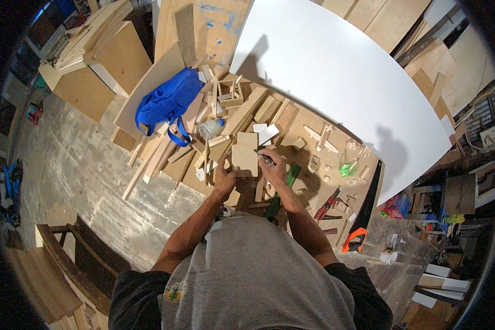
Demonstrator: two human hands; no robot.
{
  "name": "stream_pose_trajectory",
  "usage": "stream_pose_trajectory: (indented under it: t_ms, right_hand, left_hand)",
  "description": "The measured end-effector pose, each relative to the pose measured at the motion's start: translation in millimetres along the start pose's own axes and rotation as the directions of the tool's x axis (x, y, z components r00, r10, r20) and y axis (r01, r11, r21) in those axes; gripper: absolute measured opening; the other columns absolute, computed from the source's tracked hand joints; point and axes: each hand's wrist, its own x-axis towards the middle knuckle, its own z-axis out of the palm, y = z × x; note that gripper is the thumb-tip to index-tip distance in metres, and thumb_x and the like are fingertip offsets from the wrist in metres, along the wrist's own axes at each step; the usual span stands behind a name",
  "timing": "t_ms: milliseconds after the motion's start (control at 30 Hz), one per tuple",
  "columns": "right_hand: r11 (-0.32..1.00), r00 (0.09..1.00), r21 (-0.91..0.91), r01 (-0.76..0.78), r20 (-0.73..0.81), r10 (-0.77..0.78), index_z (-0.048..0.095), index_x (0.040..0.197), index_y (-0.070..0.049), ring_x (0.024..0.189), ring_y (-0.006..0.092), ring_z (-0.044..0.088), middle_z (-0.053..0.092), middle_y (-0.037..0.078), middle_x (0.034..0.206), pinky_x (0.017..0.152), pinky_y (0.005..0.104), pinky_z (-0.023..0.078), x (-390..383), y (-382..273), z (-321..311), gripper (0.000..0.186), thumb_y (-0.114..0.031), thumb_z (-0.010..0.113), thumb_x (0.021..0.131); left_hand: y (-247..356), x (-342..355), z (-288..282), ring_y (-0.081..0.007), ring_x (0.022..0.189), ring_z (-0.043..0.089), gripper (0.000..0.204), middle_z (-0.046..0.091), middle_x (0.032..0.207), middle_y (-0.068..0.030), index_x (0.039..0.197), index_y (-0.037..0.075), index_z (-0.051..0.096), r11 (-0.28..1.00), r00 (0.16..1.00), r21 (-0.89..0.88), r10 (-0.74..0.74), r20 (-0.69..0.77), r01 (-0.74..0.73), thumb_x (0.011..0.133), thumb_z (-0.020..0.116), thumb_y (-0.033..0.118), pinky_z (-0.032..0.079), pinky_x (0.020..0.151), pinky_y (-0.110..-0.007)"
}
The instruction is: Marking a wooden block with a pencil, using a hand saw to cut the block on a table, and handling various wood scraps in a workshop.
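A small flat piece of plywood with a stepped top edge is held in front of me above the workbench. My left hand grips its left edge near the lower corner. Pinched in my right hand is a dark pen, its tip at the board's right edge. Wood offcuts lie close beyond the board. To the left of it rests a clear plastic bottle with a blue cap. A green strip-like tool, partly hidden by my right forearm, lies beside that arm.
At the left of the bench sits a blue bag. A large white panel stands behind. To the right are a small wooden toy plane, a green transparent object, a red utility knife and an orange-handled handsaw.
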Motion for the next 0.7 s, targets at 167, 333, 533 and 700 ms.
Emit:
stream_pose_trajectory:
  t_ms: [167,333,533,700]
  right_hand:
    - [1.0,1.0,0.018,-0.019,0.005,0.019,0.067,0.104,-0.005,0.091,0.0128,0.064,0.068,0.006,0.102,0.07,0.0289,0.054,4.2,3.0,-0.8,0.018,-0.017,0.067,0.09]
    - [0.998,0.998,0.027,-0.063,0.031,0.062,0.067,0.103,-0.004,0.093,0.0144,0.065,0.068,0.007,0.102,0.071,0.0296,0.055,4.5,-6.9,-3.3,0.017,-0.014,0.066,0.089]
    - [1.0,1.0,0.02,-0.014,0.007,0.013,0.067,0.102,-0.003,0.088,0.015,0.066,0.069,0.008,0.097,0.071,0.0311,0.055,4.0,5.1,-3.2,0.017,-0.012,0.067,0.087]
    - [1.0,1.0,0.013,-0.007,0.002,0.007,0.069,0.098,-0.004,0.073,0.011,0.063,0.069,0.007,0.085,0.064,0.0288,0.051,-0.9,-7.2,-8.6,0.014,-0.012,0.068,0.087]
  left_hand:
    - [0.7,0.7,0.5,-0.0208,0.098,0.06,0.053,0.052,0.122,-0.0147,0.139,0.005,0.037,1.0,1.0,-0.03,-0.004,-0.002,0.004,0.09,0.057,0.002,0.053,0.08,-0.034]
    - [-18.3,6.3,-2.6,-0.0213,0.093,0.061,0.055,0.054,0.117,-0.0136,0.14,0.007,0.037,0.995,0.995,-0.027,0.098,-0.033,-0.099,0.089,0.058,0.001,0.053,0.076,-0.033]
    - [-7.5,2.5,1.3,-0.0174,0.081,0.06,0.057,0.06,0.104,-0.0133,0.142,0.011,0.036,0.997,1.0,-0.078,-0.02,-0.007,0.019,0.09,0.052,-0.004,0.052,0.066,-0.03]
    - [-20.5,8.6,0.4,-0.0166,0.077,0.061,0.056,0.06,0.102,-0.0146,0.142,0.011,0.036,0.991,0.997,-0.105,0.077,-0.017,-0.079,0.09,0.051,-0.004,0.052,0.063,-0.029]
